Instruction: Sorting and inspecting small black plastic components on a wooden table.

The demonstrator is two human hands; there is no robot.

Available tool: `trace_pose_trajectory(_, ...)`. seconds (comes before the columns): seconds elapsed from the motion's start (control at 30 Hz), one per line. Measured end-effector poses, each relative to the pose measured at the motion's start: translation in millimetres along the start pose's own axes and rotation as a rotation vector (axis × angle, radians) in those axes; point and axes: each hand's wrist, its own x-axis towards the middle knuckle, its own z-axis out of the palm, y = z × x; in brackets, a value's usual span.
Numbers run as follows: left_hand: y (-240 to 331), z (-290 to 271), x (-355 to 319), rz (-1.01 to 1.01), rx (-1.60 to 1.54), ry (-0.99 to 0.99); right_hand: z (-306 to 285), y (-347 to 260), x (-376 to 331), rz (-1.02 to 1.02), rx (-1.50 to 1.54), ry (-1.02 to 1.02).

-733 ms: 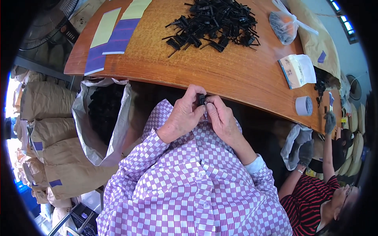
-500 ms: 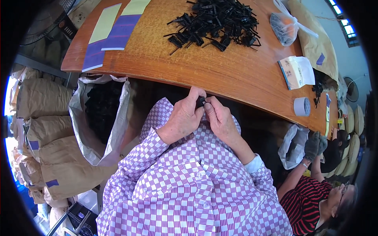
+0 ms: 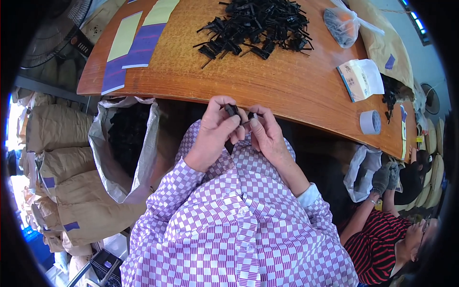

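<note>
In front of my lap, just off the table's near edge, my left hand (image 3: 214, 131) pinches a small black plastic part (image 3: 232, 110) between thumb and fingers. Close beside it, my right hand (image 3: 270, 141) has thumb and forefinger pressed together around a small dark piece (image 3: 251, 116). Whether that piece is joined to the part in my left hand I cannot tell. On the tabletop beyond lies a heap of black plastic parts (image 3: 260, 28) with thin protruding arms.
A white woven sack (image 3: 148, 148) of black pieces stands left below the wooden table (image 3: 167, 76). Purple-and-yellow sheets (image 3: 143, 43), a knotted plastic bag (image 3: 342, 28), a tissue box (image 3: 351, 83) and a tape roll (image 3: 369, 122) lie on top. A gloved co-worker (image 3: 382, 239) sits right.
My hands have moved slightly apart. My left hand has turned and shifted left, bringing the black part into clearer view. The whole view has shifted a little.
</note>
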Motion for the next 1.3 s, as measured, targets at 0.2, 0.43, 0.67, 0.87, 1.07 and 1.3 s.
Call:
trace_pose_trajectory(0.2,-2.2,0.5,1.3,-0.269,-0.356,0.032,-10.3,2.9,-2.9,0.015,0.266,0.002)
trace_pose_trajectory(0.43,-5.5,5.7,1.7,-0.413,-0.199,-0.241,-23.2,4.6,0.3,0.105,0.559,-0.128)
trace_pose_trajectory(0.67,-3.6,11.0,2.0,-0.412,-0.068,-0.283,-34.2,10.6,2.1,0.134,0.458,-0.252)
trace_pose_trajectory(0.87,-17.5,10.6,-2.3,-0.147,0.447,-0.289,-29.3,14.3,3.6,-0.004,0.024,-0.157)
trace_pose_trajectory(1.07,-19.5,2.6,-2.5,0.078,0.557,-0.142,-10.7,-19.9,-7.1,0.113,0.076,-0.148)
trace_pose_trajectory(1.3,-15.3,0.8,-4.2,0.104,0.566,-0.087,5.8,-8.8,-2.5,0.091,0.081,-0.149)
